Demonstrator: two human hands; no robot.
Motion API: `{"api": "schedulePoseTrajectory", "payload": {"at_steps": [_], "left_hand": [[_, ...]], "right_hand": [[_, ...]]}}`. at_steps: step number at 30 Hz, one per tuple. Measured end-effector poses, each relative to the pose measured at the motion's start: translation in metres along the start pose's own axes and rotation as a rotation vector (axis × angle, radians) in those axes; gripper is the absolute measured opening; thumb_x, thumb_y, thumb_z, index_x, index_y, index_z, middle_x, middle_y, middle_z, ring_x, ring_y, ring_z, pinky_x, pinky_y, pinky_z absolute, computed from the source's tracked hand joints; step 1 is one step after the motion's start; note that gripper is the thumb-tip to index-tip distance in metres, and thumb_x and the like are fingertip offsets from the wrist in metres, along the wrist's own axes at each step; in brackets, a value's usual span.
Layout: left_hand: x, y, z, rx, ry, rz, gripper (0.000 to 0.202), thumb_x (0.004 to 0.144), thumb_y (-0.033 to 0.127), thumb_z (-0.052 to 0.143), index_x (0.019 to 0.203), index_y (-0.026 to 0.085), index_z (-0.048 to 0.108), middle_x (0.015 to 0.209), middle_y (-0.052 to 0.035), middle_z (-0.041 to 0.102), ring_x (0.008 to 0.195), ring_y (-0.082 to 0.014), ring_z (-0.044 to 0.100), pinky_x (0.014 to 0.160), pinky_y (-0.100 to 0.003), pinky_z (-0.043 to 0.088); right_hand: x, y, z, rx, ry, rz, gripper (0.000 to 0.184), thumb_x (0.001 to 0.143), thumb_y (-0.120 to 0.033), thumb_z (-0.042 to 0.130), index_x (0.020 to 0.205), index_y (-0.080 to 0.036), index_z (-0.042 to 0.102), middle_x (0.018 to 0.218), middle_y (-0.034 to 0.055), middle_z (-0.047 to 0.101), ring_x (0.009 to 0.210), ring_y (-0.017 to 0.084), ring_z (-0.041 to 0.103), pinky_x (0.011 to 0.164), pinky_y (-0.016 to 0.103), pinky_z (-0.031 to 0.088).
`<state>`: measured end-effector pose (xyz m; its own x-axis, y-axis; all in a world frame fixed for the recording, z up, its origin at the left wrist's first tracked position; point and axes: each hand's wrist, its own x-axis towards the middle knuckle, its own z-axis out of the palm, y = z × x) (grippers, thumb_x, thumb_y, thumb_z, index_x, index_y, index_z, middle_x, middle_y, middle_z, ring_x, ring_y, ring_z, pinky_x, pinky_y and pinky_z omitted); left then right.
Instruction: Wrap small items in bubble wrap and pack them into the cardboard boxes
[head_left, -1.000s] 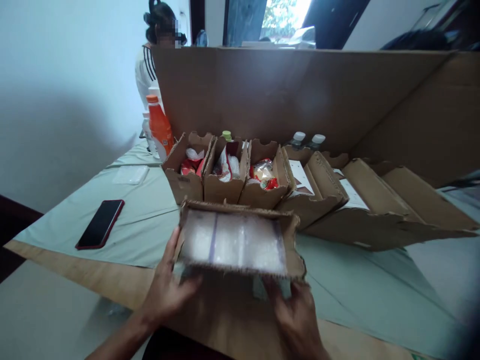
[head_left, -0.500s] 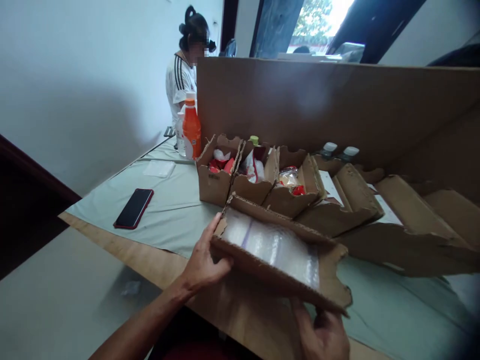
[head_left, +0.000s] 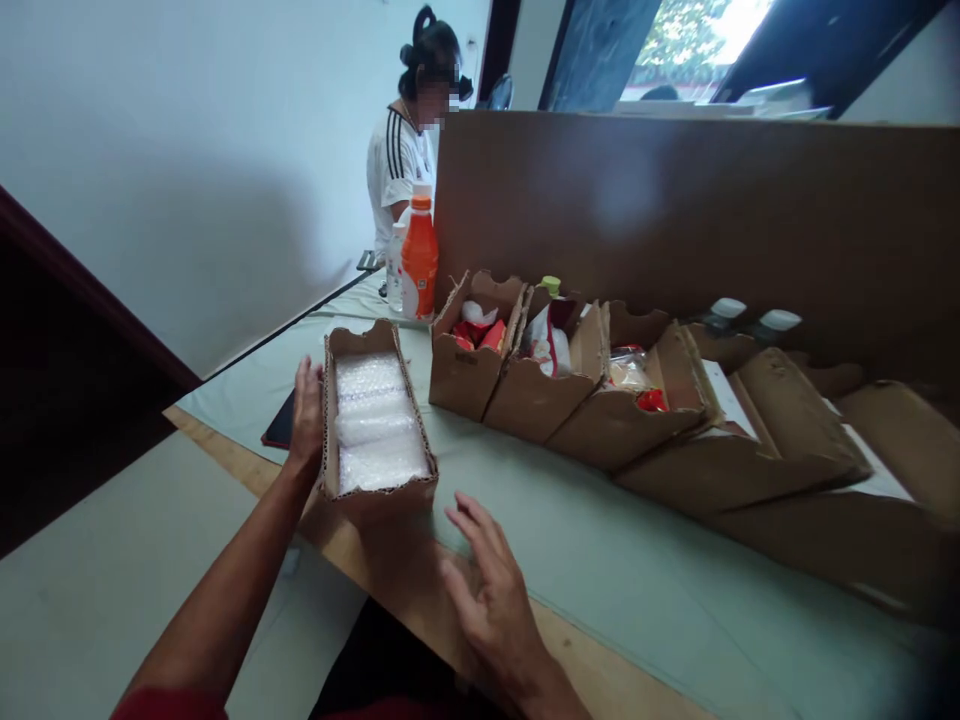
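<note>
A narrow cardboard box [head_left: 390,497] stands near the front left of the cloth-covered table. Inside it lie rolls or packs of clear bubble wrap [head_left: 379,420]. My left hand [head_left: 306,415] is flat against the box's left side, fingers straight, and not wrapped round it. Just right of the box's near corner, my right hand [head_left: 487,590] hovers with its fingers apart and nothing in it. A dark phone [head_left: 279,422] is partly hidden behind my left hand and the box.
Several cardboard bins [head_left: 469,375] stand in a row, some with red and white packets. An orange bottle [head_left: 420,262] and a clear bottle [head_left: 394,270] stand behind. A tall cardboard panel [head_left: 675,210] backs the table [head_left: 510,480]. Another person [head_left: 401,150] is beyond it.
The box has moved left and turned, from held slantwise in both hands to standing near the phone. My right hand has let go of it. The view has shifted somewhat left.
</note>
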<state>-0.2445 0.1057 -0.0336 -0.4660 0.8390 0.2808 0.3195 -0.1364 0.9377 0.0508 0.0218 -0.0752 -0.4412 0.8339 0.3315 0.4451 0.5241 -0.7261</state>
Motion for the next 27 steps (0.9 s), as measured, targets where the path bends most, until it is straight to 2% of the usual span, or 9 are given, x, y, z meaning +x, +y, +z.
{"api": "schedulePoseTrajectory", "payload": {"at_steps": [2, 4, 6, 9, 13, 16, 19, 23, 27], "left_hand": [[-0.05, -0.01, -0.008, -0.059, 0.141, -0.093, 0.072, 0.102, 0.065, 0.025, 0.163, 0.026, 0.021, 0.166, -0.0105, 0.038, 0.153, -0.0281, 0.037, 0.125, -0.046, 0.034], [-0.108, -0.02, -0.011, -0.058, 0.09, -0.085, 0.072, 0.098, 0.066, 0.035, 0.16, 0.028, 0.03, 0.164, -0.0088, 0.042, 0.152, -0.0298, 0.039, 0.123, -0.045, 0.038], [-0.153, -0.026, -0.007, 0.042, 0.007, -0.135, 0.083, 0.088, 0.069, 0.056, 0.156, 0.025, 0.037, 0.155, -0.0139, 0.051, 0.145, -0.0362, 0.048, 0.117, -0.05, 0.045], [-0.166, -0.029, 0.004, 0.154, -0.059, -0.233, 0.079, 0.079, 0.056, 0.073, 0.145, 0.02, 0.045, 0.138, -0.0166, 0.062, 0.135, -0.0372, 0.058, 0.113, -0.053, 0.047], [-0.108, -0.03, 0.007, 0.127, -0.035, -0.264, 0.049, 0.078, 0.042, 0.067, 0.119, 0.02, 0.054, 0.116, -0.0129, 0.07, 0.115, -0.0327, 0.068, 0.099, -0.047, 0.055], [-0.05, -0.034, 0.004, 0.194, -0.063, -0.19, 0.045, 0.068, 0.036, 0.066, 0.108, 0.019, 0.055, 0.106, -0.0113, 0.07, 0.103, -0.0323, 0.069, 0.092, -0.046, 0.056], [0.006, -0.041, 0.012, 0.187, -0.144, -0.117, 0.053, 0.061, 0.029, 0.065, 0.112, 0.016, 0.057, 0.109, -0.011, 0.069, 0.103, -0.0308, 0.067, 0.095, -0.045, 0.053], [0.07, -0.048, 0.04, 0.108, -0.257, -0.074, 0.067, 0.059, 0.023, 0.06, 0.125, 0.013, 0.057, 0.115, -0.01, 0.069, 0.107, -0.0284, 0.065, 0.096, -0.041, 0.053], [0.108, -0.052, 0.068, 0.049, -0.312, -0.037, 0.074, 0.056, 0.019, 0.055, 0.129, 0.011, 0.058, 0.122, -0.0115, 0.068, 0.114, -0.0295, 0.061, 0.102, -0.042, 0.05]], "right_hand": [[0.006, 0.017, 0.002, -0.04, -0.008, 0.048, 0.059, 0.093, -0.022, 0.056, 0.151, -0.028, 0.049, 0.156, 0.0103, 0.052, 0.142, 0.029, 0.052, 0.114, 0.051, 0.049], [0.015, 0.029, 0.006, -0.052, -0.069, 0.029, 0.065, 0.09, -0.02, 0.056, 0.154, -0.026, 0.046, 0.156, 0.0107, 0.052, 0.143, 0.03, 0.051, 0.116, 0.053, 0.048], [0.03, 0.036, 0.011, -0.037, -0.15, -0.031, 0.064, 0.09, -0.02, 0.054, 0.153, -0.022, 0.046, 0.154, 0.0126, 0.054, 0.141, 0.03, 0.052, 0.117, 0.053, 0.045], [0.057, 0.04, 0.017, -0.008, -0.225, -0.082, 0.055, 0.093, -0.021, 0.05, 0.148, -0.019, 0.052, 0.146, 0.0148, 0.061, 0.135, 0.029, 0.058, 0.114, 0.051, 0.047], [0.087, 0.049, 0.024, 0.0, -0.277, -0.13, 0.057, 0.092, -0.021, 0.049, 0.149, -0.014, 0.05, 0.146, 0.0181, 0.06, 0.135, 0.029, 0.058, 0.113, 0.053, 0.047], [0.096, 0.06, 0.032, -0.027, -0.27, -0.13, 0.061, 0.09, -0.019, 0.05, 0.151, -0.014, 0.049, 0.15, 0.0182, 0.057, 0.139, 0.029, 0.053, 0.116, 0.054, 0.043], [0.095, 0.068, 0.037, -0.058, -0.226, -0.101, 0.056, 0.091, -0.018, 0.049, 0.148, -0.016, 0.053, 0.148, 0.0168, 0.059, 0.139, 0.029, 0.054, 0.116, 0.054, 0.043], [0.09, 0.072, 0.039, -0.071, -0.157, -0.079, 0.05, 0.092, -0.018, 0.051, 0.141, -0.019, 0.06, 0.141, 0.0157, 0.065, 0.131, 0.03, 0.06, 0.111, 0.054, 0.048], [0.09, 0.073, 0.04, -0.064, -0.145, -0.067, 0.046, 0.092, -0.017, 0.05, 0.136, -0.02, 0.063, 0.141, 0.0147, 0.065, 0.13, 0.03, 0.061, 0.109, 0.054, 0.05]]}}
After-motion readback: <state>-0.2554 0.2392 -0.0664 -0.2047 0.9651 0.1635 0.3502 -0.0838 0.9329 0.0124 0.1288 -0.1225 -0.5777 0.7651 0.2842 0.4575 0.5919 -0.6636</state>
